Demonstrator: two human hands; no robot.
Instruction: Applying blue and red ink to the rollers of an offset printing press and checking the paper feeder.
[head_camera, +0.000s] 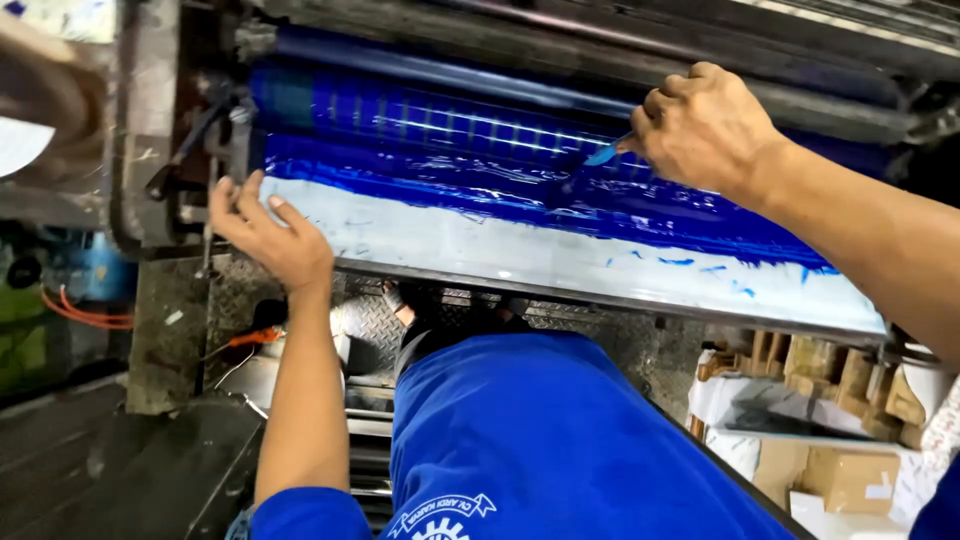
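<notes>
Right hand (703, 128) closed on a blue-tipped spatula (607, 153) at the inked roller (450, 125), left hand (270, 235) open, resting on the tray (520, 255) left edge; blue ink (480, 185) spread along far side, near strip mostly bare.

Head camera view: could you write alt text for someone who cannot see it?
A person's right hand holds a small blue-smeared blade against a glossy blue-inked metal roller, while the left hand rests on the white, ink-streaked tray edge. The person wears blue clothing.
</notes>
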